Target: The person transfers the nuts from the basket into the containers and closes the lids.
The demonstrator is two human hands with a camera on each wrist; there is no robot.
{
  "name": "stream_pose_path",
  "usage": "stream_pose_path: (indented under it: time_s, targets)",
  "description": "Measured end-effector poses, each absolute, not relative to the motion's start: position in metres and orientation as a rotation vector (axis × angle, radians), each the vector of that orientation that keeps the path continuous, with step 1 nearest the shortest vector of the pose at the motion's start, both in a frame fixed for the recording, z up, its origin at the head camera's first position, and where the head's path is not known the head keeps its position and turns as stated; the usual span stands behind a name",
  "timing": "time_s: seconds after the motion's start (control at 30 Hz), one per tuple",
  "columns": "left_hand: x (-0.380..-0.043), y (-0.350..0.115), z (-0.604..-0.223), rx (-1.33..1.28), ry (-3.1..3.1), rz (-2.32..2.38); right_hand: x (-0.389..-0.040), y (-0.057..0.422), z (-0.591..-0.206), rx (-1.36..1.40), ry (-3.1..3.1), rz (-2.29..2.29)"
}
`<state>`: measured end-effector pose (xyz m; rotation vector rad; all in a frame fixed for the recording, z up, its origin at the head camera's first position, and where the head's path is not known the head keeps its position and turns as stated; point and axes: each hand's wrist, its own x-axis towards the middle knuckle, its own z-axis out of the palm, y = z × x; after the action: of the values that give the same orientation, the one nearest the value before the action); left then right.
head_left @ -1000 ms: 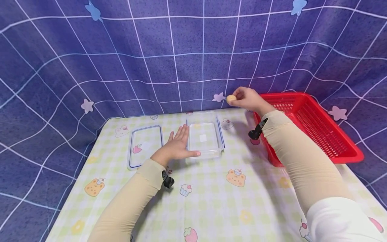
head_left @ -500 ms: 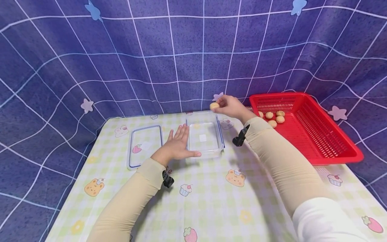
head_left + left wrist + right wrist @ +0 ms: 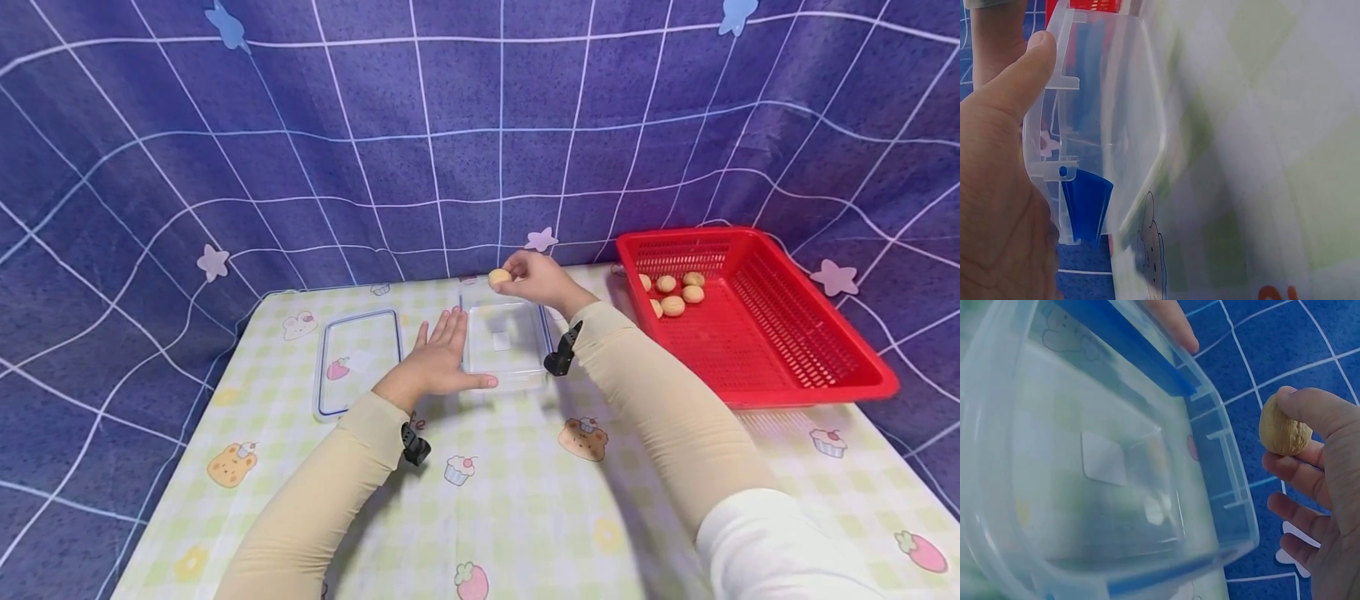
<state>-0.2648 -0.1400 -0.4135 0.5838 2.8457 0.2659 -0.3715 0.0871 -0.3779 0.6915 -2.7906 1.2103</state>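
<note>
A walnut (image 3: 498, 277) is pinched between the thumb and fingers of my right hand (image 3: 542, 281), above the far end of a clear plastic food container (image 3: 513, 382). In the right wrist view the walnut (image 3: 1284, 430) shows its ridged shell beside the container's rim (image 3: 1244, 487). Inside, the container holds no walnuts, and a square white patch (image 3: 1104, 459) marks its bottom. My left hand (image 3: 435, 365) lies spread with straight fingers along the container's left side, its thumb at the near rim. A blue latch (image 3: 1087, 203) hangs from the container in the left wrist view.
To the left lies a clear lid with a blue seal (image 3: 362, 354) on the checkered tablecloth (image 3: 517, 525). At the right stands a red plastic basket (image 3: 817, 393) with several walnuts (image 3: 672, 306) in its far left corner. A blue curtain (image 3: 465, 150) hangs behind the table.
My right hand has carried the walnut leftward from beside the red basket to over the container's far end, uncovering the walnuts in the basket. The left hand has stayed in place.
</note>
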Motion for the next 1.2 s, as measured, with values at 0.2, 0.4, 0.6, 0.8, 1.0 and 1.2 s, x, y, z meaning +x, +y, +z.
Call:
stream_pose_path:
  time_s: [0.2,0.4,0.6,0.8,1.0,1.2]
  targets:
    - [-0.265,-0.140,-0.416,0.586,2.844,0.277,-0.371,0.080,-0.381,0.706,-2.801,1.234]
    - [-0.266,-0.139,-0.416,0.586,2.849,0.263,-0.373,0.079,-0.382,0.692,-2.815,1.255]
    - [-0.266,-0.139,-0.417,0.581,2.854,0.261,-0.375,0.082,-0.378,0.673,-2.796,1.259]
    - [-0.267,-0.138,-0.418,0.584,2.855,0.274,-0.375,0.096,-0.370,0.652,-2.771,1.302]
    - [-0.266,-0.139,-0.417,0.590,2.857,0.281,-0.377,0.123,-0.356,0.633,-2.752,1.259]
    - [-0.266,-0.138,-0.417,0.589,2.856,0.265,-0.384,0.158,-0.341,0.577,-2.699,1.255]
